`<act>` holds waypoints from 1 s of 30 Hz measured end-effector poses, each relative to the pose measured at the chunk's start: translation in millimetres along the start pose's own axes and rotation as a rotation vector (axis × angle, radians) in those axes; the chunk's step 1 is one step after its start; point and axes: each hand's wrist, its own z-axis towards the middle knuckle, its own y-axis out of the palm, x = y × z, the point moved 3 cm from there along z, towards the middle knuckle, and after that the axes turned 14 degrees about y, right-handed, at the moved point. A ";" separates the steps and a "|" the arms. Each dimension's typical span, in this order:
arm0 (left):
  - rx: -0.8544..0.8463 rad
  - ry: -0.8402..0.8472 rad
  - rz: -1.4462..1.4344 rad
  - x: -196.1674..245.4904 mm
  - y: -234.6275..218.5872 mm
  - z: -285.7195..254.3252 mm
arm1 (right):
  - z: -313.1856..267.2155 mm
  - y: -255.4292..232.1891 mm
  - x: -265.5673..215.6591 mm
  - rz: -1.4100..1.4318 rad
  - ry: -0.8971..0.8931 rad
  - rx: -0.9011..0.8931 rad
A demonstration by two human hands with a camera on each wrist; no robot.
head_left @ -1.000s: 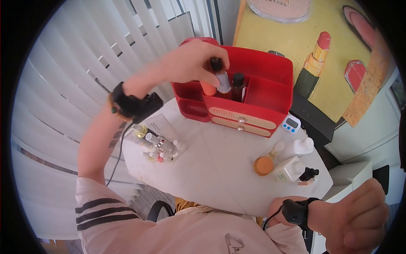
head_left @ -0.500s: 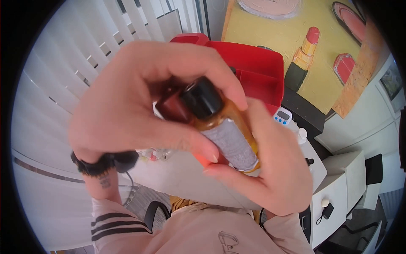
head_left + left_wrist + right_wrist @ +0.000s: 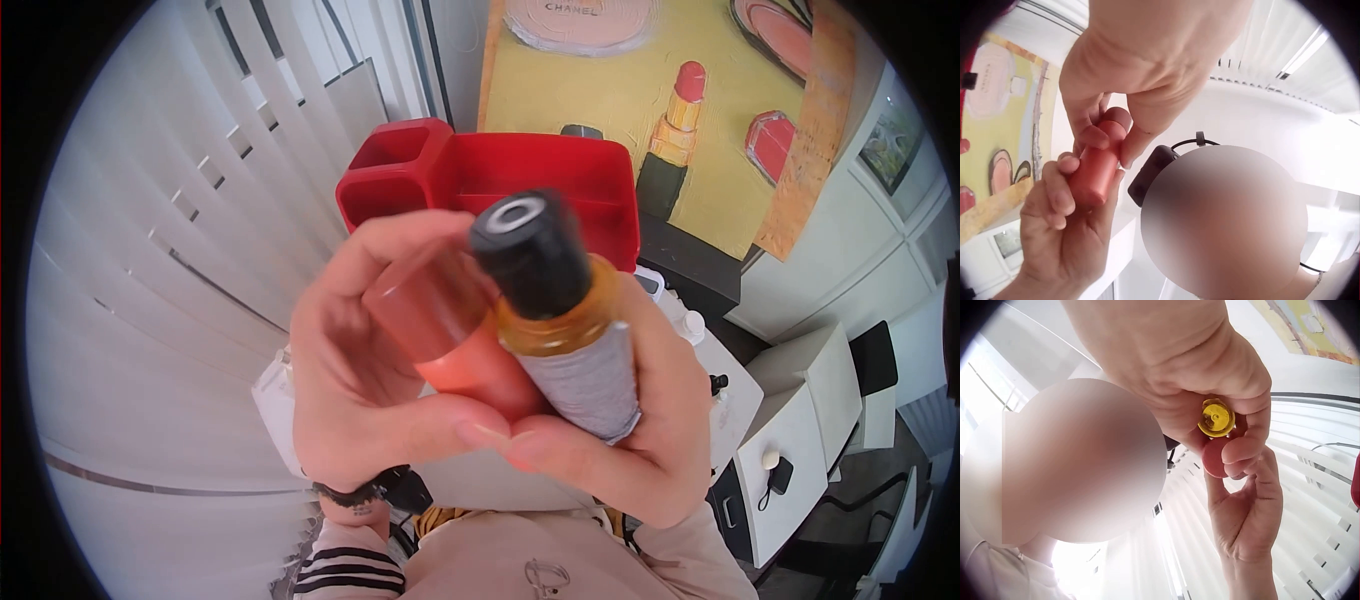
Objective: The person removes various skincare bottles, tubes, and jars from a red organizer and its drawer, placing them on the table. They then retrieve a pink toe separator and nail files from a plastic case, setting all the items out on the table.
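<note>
Two bottles are held side by side in front of the chest in the head view. My left hand pinches a coral-red bottle with a darker, brownish-red cap between thumb and fingers. My right hand grips an amber bottle with a black cap and a silvery label. Its fingers also touch the lower part of the coral bottle, as the left wrist view shows. From below, the right wrist view shows the yellow base of the amber bottle next to the round coral base.
Behind the hands a red organizer with compartments stands on the white table. Right of it are a small timer and a white bottle. A makeup painting stands at the back; white blinds hang at left.
My left hand has lifted bottles out of the organizer and brought them close. My right hand came up from the lower right and now holds the amber one. The bottles have turned more upright.
</note>
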 end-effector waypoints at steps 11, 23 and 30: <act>0.056 0.134 -0.692 -27.9 6.5 -9.7 | 13.4 14.1 20.5 0.312 0.136 -0.065; -0.034 0.030 -0.771 -28.8 -30.6 15.1 | -40.4 -36.2 -13.6 0.793 -0.645 0.403; -0.136 0.048 -0.776 -25.0 -29.0 9.1 | -33.6 -25.3 22.0 1.058 -1.008 0.046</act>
